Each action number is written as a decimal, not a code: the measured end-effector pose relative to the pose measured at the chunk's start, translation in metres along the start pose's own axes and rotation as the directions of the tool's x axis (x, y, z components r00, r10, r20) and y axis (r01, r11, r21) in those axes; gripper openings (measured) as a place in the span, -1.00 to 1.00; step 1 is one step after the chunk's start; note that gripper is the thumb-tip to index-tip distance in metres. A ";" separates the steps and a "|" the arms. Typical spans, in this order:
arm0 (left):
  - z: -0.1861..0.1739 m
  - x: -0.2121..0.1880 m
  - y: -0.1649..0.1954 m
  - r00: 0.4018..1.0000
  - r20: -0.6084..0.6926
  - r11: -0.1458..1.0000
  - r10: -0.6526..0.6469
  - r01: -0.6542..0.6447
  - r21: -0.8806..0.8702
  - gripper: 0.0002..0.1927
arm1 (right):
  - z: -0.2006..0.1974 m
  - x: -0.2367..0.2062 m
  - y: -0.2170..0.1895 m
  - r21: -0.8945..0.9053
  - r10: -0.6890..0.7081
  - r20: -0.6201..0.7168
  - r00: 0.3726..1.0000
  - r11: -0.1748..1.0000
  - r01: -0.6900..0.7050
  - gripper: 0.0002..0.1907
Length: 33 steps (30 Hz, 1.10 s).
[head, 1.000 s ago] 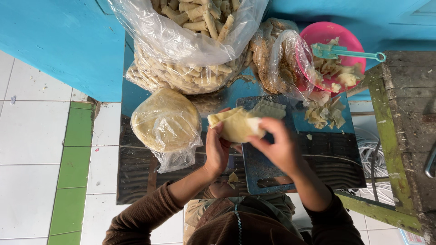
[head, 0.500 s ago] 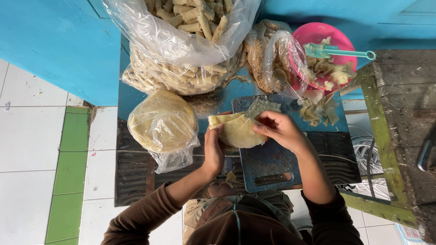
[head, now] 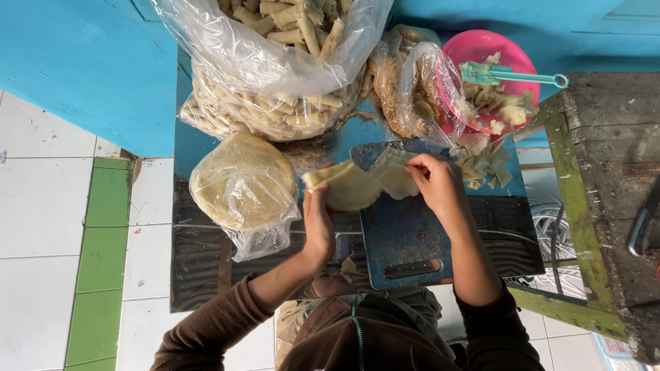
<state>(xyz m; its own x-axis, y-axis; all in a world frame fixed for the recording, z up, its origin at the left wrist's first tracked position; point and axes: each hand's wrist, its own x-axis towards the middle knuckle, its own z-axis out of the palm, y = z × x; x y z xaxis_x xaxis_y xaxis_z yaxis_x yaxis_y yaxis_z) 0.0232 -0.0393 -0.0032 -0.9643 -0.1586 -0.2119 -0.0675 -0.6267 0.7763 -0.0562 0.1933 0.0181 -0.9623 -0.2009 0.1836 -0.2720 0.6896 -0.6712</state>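
Wrapper sheet (head: 347,187): pale yellow, thin, floppy, partly folded over. You hold it just above the far edge of the blue cutting board (head: 402,240). Left hand (head: 317,223) fingers closed on its near-left edge, likely to keep it taut; right hand (head: 436,184) fingertips pinch the right flap, probably to fold it. A bagged stack of round wrappers (head: 242,182) sits at the counter's left edge, a big bag of finished rolls (head: 275,75) at the far edge, a pink bowl (head: 485,62) of filling at the far right corner.
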 end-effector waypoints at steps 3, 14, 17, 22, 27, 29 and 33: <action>0.000 -0.004 0.007 0.990 -0.034 0.988 0.133 -0.136 -0.069 -0.46 | 0.001 0.000 -0.001 -0.097 0.112 0.026 0.993 0.989 -0.109 -0.86; 0.008 -0.008 0.008 0.992 0.128 0.975 -0.015 0.043 -0.220 -0.32 | -0.005 -0.013 -0.062 -0.248 -0.309 -0.261 0.914 0.937 0.246 -0.81; 0.008 -0.012 0.008 0.973 0.231 0.980 -0.023 0.067 -0.185 -0.26 | 0.001 -0.027 -0.090 0.003 -0.393 -0.152 0.907 0.917 0.398 -0.81; 0.010 -0.021 0.011 0.936 0.351 0.991 -0.003 0.049 -0.123 -0.22 | 0.004 -0.040 -0.114 0.059 -0.485 -0.031 0.874 0.872 0.486 -0.68; 0.011 -0.023 0.013 0.928 0.373 0.998 0.017 0.006 -0.060 -0.20 | 0.005 -0.038 -0.114 0.072 -0.437 -0.051 0.898 0.895 0.440 -0.79; 0.011 -0.022 0.013 0.934 0.358 0.998 0.020 0.005 -0.070 -0.19 | 0.007 -0.036 -0.109 0.155 -0.381 -0.039 0.924 0.911 0.383 -0.82; 0.010 -0.015 0.008 0.906 0.392 0.973 0.157 -0.211 0.097 -0.14 | 0.011 -0.032 -0.093 0.237 -0.337 -0.005 0.942 0.914 0.328 -0.85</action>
<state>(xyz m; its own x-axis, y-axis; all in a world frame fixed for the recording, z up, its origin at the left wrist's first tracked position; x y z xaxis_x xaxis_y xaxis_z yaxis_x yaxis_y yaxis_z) 0.0347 -0.0344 0.0118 -0.9850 0.0570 0.1629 0.1127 -0.5019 0.8575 -0.0004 0.1281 0.0672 -0.8146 -0.4177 0.4025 -0.5625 0.3994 -0.7239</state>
